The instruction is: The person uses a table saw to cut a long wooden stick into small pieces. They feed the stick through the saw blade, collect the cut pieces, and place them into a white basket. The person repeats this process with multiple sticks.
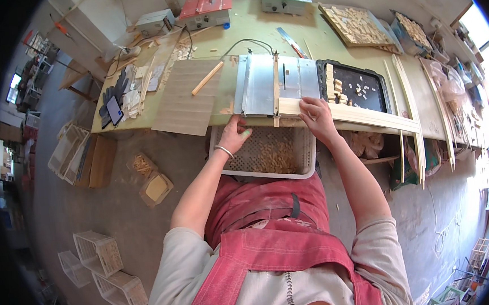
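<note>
A small metal-topped table saw (256, 89) sits at the bench's front edge, with a thin slot in its right half and a wooden guide strip (277, 82) across it. My right hand (317, 116) grips a bundle of long pale wooden strips (361, 116), whose left end lies on the metal top against the guide. My left hand (235, 136) is at the saw's front left corner, thumb apart from the fingers; some fingertips are hidden at the edge. Below, a white perforated plastic basket (311, 156) holds many small wooden pieces (276, 155).
A black tray (372, 72) with small cut blocks stands right of the saw. Cardboard (186, 94) bearing a wooden stick (207, 78) lies left. Long strips (408, 96) overhang the bench's right side. A phone (114, 109) and gloves lie far left. White crates (98, 253) stand on the floor.
</note>
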Motion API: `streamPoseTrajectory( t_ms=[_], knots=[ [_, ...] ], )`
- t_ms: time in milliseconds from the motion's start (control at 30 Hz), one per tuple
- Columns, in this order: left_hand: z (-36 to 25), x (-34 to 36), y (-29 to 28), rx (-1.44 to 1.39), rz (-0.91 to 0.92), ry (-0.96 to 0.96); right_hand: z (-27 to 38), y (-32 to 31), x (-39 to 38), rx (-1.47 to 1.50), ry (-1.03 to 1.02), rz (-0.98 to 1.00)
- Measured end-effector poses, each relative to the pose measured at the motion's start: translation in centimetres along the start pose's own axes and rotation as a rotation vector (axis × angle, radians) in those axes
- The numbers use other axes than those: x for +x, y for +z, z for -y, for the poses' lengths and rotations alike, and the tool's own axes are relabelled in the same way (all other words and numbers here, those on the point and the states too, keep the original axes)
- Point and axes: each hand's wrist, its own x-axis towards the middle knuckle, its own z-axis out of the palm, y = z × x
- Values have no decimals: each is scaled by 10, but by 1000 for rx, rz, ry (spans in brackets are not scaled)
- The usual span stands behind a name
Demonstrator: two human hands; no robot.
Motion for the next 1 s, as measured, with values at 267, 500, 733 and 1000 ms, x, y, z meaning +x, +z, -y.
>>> streamPoseTrajectory(
  t_ms=[267,500,733,1000],
  knots=[
    [-111,-13,-12,-110,20,-202,-2,-1,5,-4,18,3],
    [-152,62,-6,192,36,158,-7,2,12,-14,16,-15],
    [-135,108,14,365,266,217,-11,4,20,3,5,-30],
    [-127,118,22,290,283,149,-10,3,27,-20,9,-32]
  ],
)
